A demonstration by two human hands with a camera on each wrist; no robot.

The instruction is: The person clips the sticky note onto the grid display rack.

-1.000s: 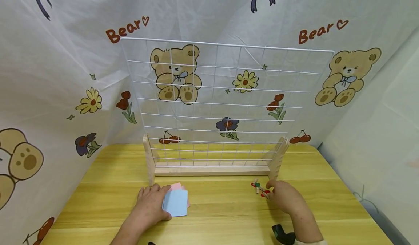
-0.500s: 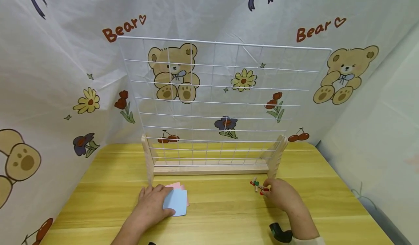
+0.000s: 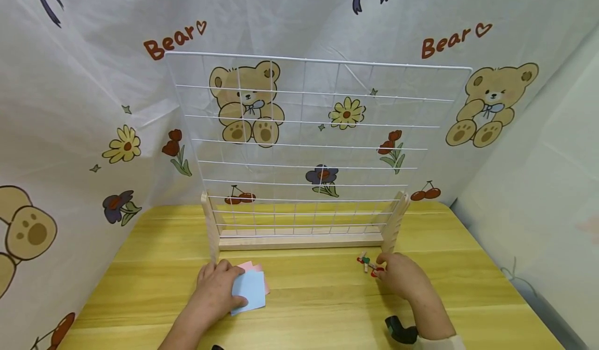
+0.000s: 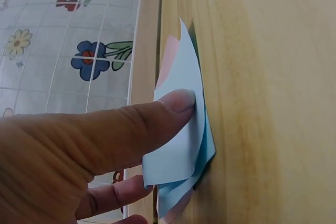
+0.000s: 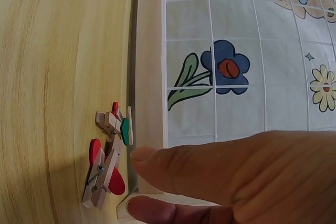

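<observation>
Toward the near left of the wood-grained surface (image 3: 318,298), the left hand (image 3: 212,293) had its grip fastened on a blue paper (image 3: 249,290), the thumb lying over its face and the other fingers mostly hidden behind it. Pink paper (image 3: 246,265) peeped out from beneath, largely covered, so how many sheets lay there could not be counted. The left wrist view showed the blue paper bent, its edges raised.

Near the right end of the rack, the right hand (image 3: 404,277) had a loose grip, thumb and finger parted, beside small wooden clothespins (image 5: 100,174) bearing red and green pieces. They overlapped one another, and whether a fingertip touched them could not be told. A black curved object (image 3: 401,331) sat by the right forearm, and another dark bit (image 3: 217,347) was cut off by the bottom of the head view.

"Bear" was readable twice in red-brown lettering on the white backdrop (image 3: 281,33), each beside a heart outline.

Behind the hands stood a white wire grid on a wooden base (image 3: 299,243). Open wood lay between the blue paper and the clothespins, and more ran rightward to the surface's slanting edge.
</observation>
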